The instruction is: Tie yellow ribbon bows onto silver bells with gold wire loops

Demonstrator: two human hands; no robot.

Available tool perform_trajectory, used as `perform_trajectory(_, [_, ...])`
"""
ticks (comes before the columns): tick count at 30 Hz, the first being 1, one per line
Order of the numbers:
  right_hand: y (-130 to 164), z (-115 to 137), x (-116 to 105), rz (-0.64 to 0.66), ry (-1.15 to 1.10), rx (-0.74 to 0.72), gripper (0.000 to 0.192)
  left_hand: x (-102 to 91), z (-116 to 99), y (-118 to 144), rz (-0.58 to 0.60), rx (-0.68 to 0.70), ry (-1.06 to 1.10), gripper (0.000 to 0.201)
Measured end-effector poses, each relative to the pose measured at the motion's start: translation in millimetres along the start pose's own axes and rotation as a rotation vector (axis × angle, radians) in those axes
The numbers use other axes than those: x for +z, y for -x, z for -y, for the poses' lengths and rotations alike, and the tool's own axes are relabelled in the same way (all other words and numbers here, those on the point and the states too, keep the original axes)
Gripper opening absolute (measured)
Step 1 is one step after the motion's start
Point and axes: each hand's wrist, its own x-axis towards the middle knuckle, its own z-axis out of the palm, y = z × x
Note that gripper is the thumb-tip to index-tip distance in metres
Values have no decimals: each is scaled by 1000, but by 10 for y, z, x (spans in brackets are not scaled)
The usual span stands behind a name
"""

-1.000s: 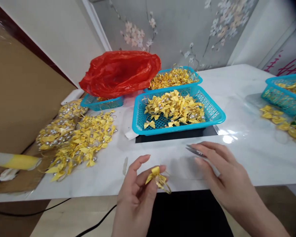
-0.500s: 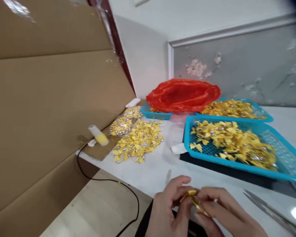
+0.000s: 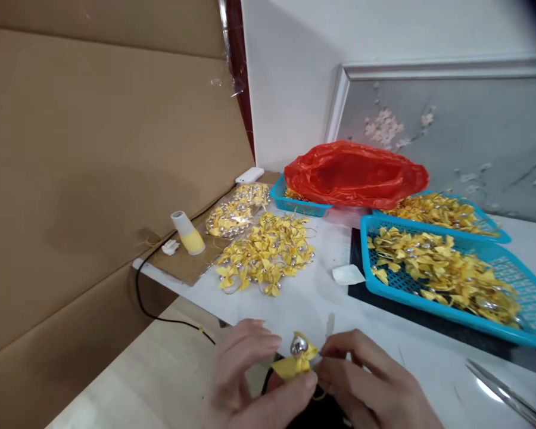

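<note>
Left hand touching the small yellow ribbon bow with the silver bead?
Touching. The head view shows left hand fingers pinching the small yellow ribbon bow with silver bead.

Bow (image 3: 297, 357): at table's (image 3: 321, 301) near edge, between both hands.
Loose pile (image 3: 265, 253): 11 o'clock of bow.
Near basket (image 3: 446, 280): 2 o'clock of bow.
Bag (image 3: 355, 173): 12 o'clock, behind baskets.
Scissors (image 3: 502, 393): 3 o'clock.

Two bare hands, left hand (image 3: 245, 375), right hand (image 3: 366, 387)
</note>
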Motion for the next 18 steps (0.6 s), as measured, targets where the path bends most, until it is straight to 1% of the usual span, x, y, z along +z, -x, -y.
perform_trajectory(3, [-81, 20, 7, 18, -57, 16, 20, 25, 76, 19, -28, 93, -29, 42])
perform_trajectory(5, [-105, 34, -20, 26, -80, 31, 23, 31, 147, 15, -28, 161, -16, 45])
perform_trajectory(6, [-114, 40, -44, 37, -99, 43, 25, 22, 182, 2, -4, 176, 7, 43])
perform_trajectory(8, [-132, 52, -102, 113, -200, 96, 23, -13, 237, -38, 120, 181, 82, 38])
perform_trajectory(10, [-160, 73, -152, 191, -440, 228, 14, -40, 258, -79, 243, 201, 162, 33])
perform_trajectory(11, [-180, 91, -167, 206, -594, 318, 19, -41, 256, -93, 256, 210, 198, 31])
perform_trajectory(13, [-235, 138, -170, 176, -853, 489, 34, -19, 228, -104, 225, 183, 294, 29])
perform_trajectory(15, [-303, 188, -147, 158, -985, 591, 36, 12, 182, -99, 198, 112, 363, 30])
perform_trajectory(16, [-337, 209, -133, 170, -1013, 621, 35, 22, 160, -94, 210, 122, 359, 32])
perform_trajectory(17, [-368, 224, -122, 188, -1028, 647, 35, 27, 140, -89, 289, 118, 329, 36])
perform_trajectory(18, [-393, 233, -117, 202, -1029, 668, 35, 28, 124, -83, 318, 157, 316, 39])
